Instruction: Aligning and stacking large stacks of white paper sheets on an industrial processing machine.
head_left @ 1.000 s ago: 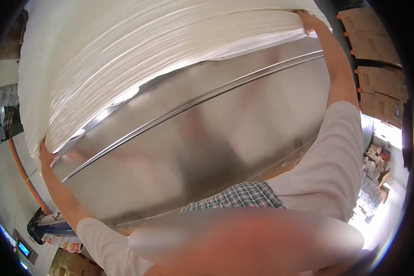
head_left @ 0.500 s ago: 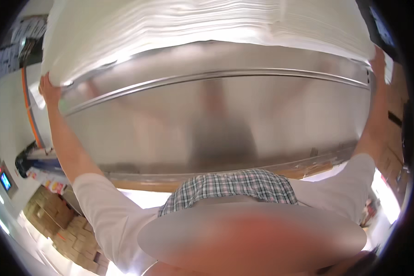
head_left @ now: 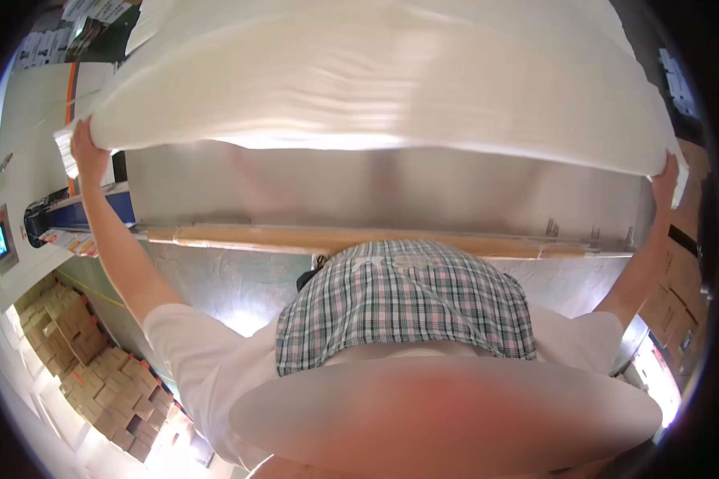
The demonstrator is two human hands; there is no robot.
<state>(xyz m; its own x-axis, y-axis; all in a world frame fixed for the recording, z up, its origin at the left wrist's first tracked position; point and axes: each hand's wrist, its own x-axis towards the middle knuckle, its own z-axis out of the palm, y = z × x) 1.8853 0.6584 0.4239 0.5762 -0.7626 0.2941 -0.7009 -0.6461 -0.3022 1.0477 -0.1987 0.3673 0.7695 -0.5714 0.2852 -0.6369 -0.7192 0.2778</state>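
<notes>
A wide stack of thin white sheets (head_left: 359, 88), paper or cloth I cannot tell, spans the upper half of the head view. Its near edge bows out over a shiny metal surface (head_left: 455, 195). At the left end my left hand (head_left: 90, 152) is closed on the stack's corner, where layered edges stick out past the fingers. My right hand (head_left: 666, 177) grips the opposite corner the same way, its fingertips partly hidden by the sheets. Both arms are stretched wide apart.
A brown cardboard-like edge strip (head_left: 359, 238) runs along the metal surface's near side, close to my checked apron (head_left: 407, 299). To the left stand a pale machine with a small screen (head_left: 1, 239) and piled cardboard boxes (head_left: 108, 383). More brown cartons (head_left: 672, 279) stand at right.
The stack has come nearer to me with both hands, covering the metal ridge that showed before. The view has shifted too, with more of the apron and floor showing.
</notes>
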